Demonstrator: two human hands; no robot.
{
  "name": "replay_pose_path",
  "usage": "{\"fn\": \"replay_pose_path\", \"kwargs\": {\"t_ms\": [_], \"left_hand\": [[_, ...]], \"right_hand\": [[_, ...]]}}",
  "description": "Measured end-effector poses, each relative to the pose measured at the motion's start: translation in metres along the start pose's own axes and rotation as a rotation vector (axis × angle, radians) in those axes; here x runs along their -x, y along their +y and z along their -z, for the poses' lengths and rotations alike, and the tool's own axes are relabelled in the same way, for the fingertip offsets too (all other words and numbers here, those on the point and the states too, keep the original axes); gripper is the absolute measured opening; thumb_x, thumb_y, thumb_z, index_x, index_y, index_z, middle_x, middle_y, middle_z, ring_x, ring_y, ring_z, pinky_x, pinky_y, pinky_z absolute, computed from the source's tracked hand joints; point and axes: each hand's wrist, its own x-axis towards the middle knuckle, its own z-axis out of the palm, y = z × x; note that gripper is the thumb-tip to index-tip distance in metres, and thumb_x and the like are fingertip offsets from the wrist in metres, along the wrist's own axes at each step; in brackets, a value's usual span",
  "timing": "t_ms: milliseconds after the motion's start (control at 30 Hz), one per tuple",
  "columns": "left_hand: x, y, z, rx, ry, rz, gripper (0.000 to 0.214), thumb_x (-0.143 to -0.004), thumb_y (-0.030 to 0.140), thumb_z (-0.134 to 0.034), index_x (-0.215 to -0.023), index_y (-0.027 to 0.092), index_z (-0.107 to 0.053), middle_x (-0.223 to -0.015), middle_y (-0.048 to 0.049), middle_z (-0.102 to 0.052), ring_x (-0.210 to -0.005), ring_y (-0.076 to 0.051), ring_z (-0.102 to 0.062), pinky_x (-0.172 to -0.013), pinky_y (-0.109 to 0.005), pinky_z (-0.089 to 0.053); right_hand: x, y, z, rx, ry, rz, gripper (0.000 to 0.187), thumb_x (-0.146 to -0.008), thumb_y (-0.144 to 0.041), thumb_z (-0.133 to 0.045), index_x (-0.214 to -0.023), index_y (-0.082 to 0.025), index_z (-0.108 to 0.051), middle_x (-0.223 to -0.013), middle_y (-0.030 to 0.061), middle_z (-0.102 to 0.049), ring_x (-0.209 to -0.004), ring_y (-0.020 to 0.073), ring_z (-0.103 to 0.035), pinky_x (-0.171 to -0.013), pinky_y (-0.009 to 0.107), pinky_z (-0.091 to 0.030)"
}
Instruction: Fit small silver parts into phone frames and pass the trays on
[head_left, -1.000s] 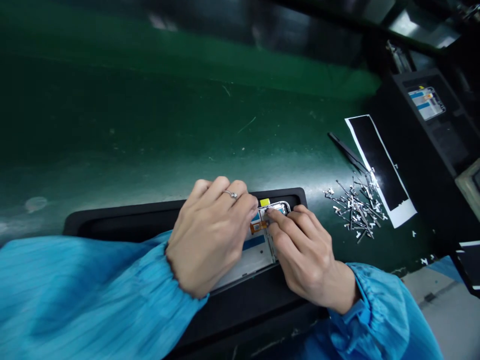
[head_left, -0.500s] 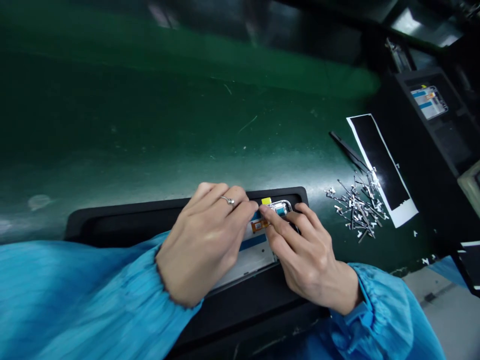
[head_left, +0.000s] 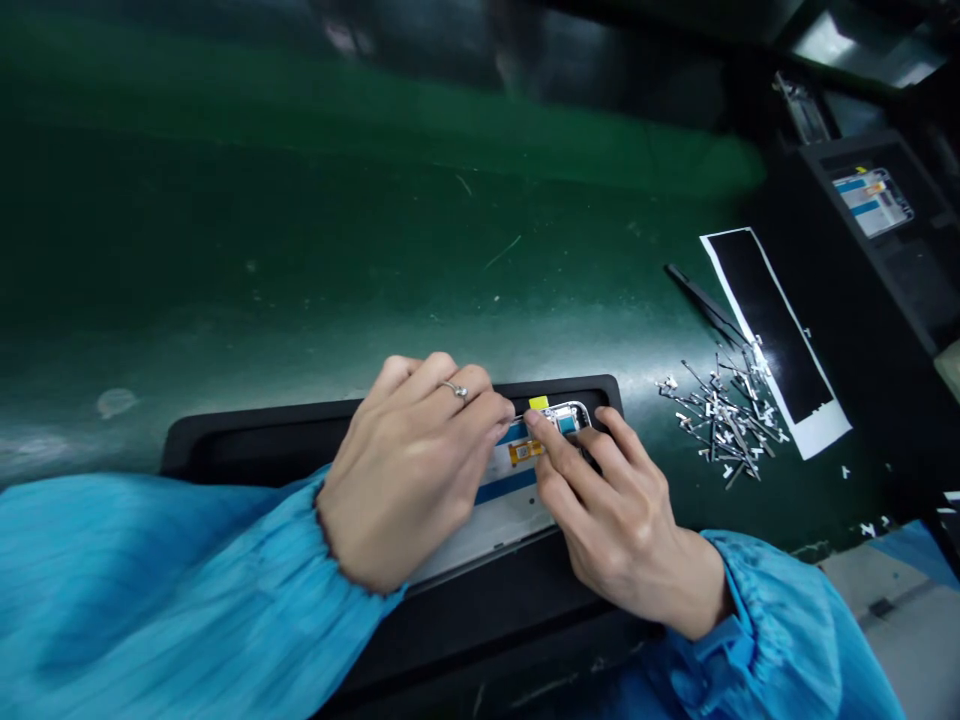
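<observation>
A phone frame (head_left: 517, 508) with blue strips, an orange flex cable (head_left: 525, 453) and a yellow tab (head_left: 538, 403) lies in a black tray (head_left: 247, 440). Over its left part is my left hand (head_left: 416, 465), a ring on one finger, its fingers curled together at the frame's far edge. Whatever is between those fingertips is hidden. My right hand (head_left: 619, 505) rests around the right end of the frame. Its index fingertip presses close to the yellow tab, and the other fingers bend over the end; the thumb is out of sight.
To the right on the green table (head_left: 360, 250) lies a pile of small metallic strips (head_left: 727, 415). Black tweezers (head_left: 701, 300) lie beside a white-edged black sheet (head_left: 772, 330). Farther right, another black tray (head_left: 847, 165) holds a similar phone frame (head_left: 874, 205).
The view has shifted slightly, so table items appear a little farther right. My left hand's fingers have lifted slightly and drawn a little away from my right index finger.
</observation>
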Motion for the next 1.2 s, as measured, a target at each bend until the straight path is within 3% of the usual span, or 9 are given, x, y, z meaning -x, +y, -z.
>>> {"fn": "replay_pose_path", "kwargs": {"t_ms": [200,333,500,600,800,967,1200], "left_hand": [[-0.007,-0.009,0.007,0.109,-0.162,0.048,0.026,-0.082,0.019,-0.030,-0.072,0.019,-0.054,-0.068,-0.0001,-0.052,-0.063,-0.016,-0.039,-0.055,-0.028,-0.024],[-0.010,-0.017,0.010,0.013,-0.160,0.051,0.029,-0.079,0.019,-0.028,-0.069,0.019,-0.055,-0.067,-0.0024,-0.049,-0.062,-0.016,-0.037,-0.054,-0.028,-0.023],[-0.008,-0.028,0.004,0.210,-0.166,0.030,0.023,-0.082,0.026,-0.031,-0.073,0.021,-0.052,-0.069,0.0006,-0.046,-0.063,-0.014,-0.037,-0.054,-0.026,-0.025],[-0.006,-0.028,0.003,0.127,-0.149,-0.016,0.027,-0.084,0.027,-0.029,-0.072,0.019,-0.052,-0.070,-0.0005,-0.045,-0.063,-0.015,-0.036,-0.055,-0.028,-0.024],[-0.004,-0.019,0.009,-0.154,-0.155,-0.168,0.028,-0.083,0.014,-0.025,-0.076,0.016,-0.052,-0.077,-0.0050,-0.044,-0.068,-0.019,-0.037,-0.060,-0.033,-0.026],[-0.003,-0.016,0.012,-0.208,-0.215,-0.124,0.026,-0.078,0.009,-0.026,-0.074,0.015,-0.052,-0.080,-0.0061,-0.045,-0.071,-0.020,-0.036,-0.063,-0.034,-0.028],[-0.004,-0.015,0.007,-0.093,-0.188,-0.053,0.029,-0.082,0.014,-0.025,-0.071,0.015,-0.052,-0.080,-0.0062,-0.045,-0.069,-0.019,-0.036,-0.059,-0.032,-0.027]], "right_hand": [[0.000,0.000,0.002,0.001,-0.007,-0.006,0.018,-0.077,-0.009,-0.035,-0.088,-0.010,-0.049,-0.118,0.0126,-0.043,-0.085,0.0192,-0.043,-0.090,0.042,-0.031],[0.000,0.000,0.003,0.003,-0.019,-0.010,0.019,-0.076,-0.007,-0.036,-0.088,-0.010,-0.049,-0.119,0.0121,-0.043,-0.086,0.0189,-0.044,-0.091,0.043,-0.031],[-0.001,0.001,0.003,-0.008,-0.008,-0.015,0.019,-0.076,-0.008,-0.036,-0.088,-0.010,-0.050,-0.118,0.0106,-0.044,-0.085,0.0190,-0.044,-0.089,0.043,-0.033],[-0.001,0.002,0.003,-0.021,-0.016,-0.026,0.018,-0.076,-0.008,-0.036,-0.087,-0.011,-0.050,-0.120,0.0098,-0.043,-0.085,0.0190,-0.044,-0.089,0.043,-0.033],[-0.003,-0.003,0.009,-0.018,-0.045,-0.045,0.022,-0.076,-0.008,-0.035,-0.091,-0.010,-0.051,-0.121,0.0105,-0.041,-0.089,0.0212,-0.045,-0.089,0.044,-0.033],[-0.009,-0.015,0.011,-0.029,-0.024,0.022,0.025,-0.077,-0.010,-0.032,-0.092,-0.006,-0.052,-0.116,0.0161,-0.044,-0.091,0.0256,-0.046,-0.085,0.045,-0.035],[-0.009,-0.014,0.006,-0.074,-0.055,0.011,0.026,-0.078,-0.010,-0.033,-0.097,-0.007,-0.050,-0.118,0.0136,-0.043,-0.096,0.0244,-0.044,-0.088,0.045,-0.034]]}}
